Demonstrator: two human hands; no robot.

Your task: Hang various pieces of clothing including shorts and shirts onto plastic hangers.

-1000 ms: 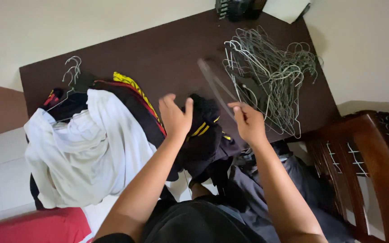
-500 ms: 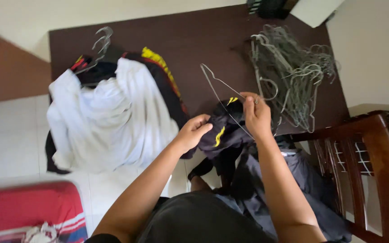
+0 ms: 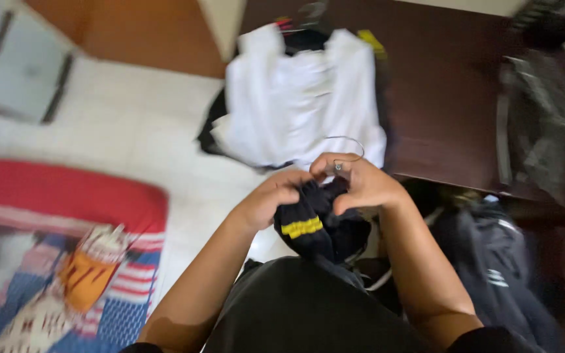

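Both hands are close together over my lap, gripping a black garment with yellow stripes (image 3: 308, 225). My left hand (image 3: 266, 199) clutches the cloth from the left. My right hand (image 3: 358, 183) pinches the hook of a wire hanger (image 3: 348, 145) together with the cloth; the rest of the hanger is hidden inside the garment. The picture is blurred by head motion.
A dark wooden table (image 3: 446, 98) carries a white shirt (image 3: 299, 98) over dark clothes, and a blurred heap of wire hangers (image 3: 547, 111) at the right. A dark garment (image 3: 498, 261) lies at the lower right. A red mattress (image 3: 60, 196) with patterned cloth lies on the tiled floor at the left.
The view has swung to the left and down. Both hands pulled the black garment and the hanger off the table edge toward my lap, and the hanger's body has gone inside the cloth.
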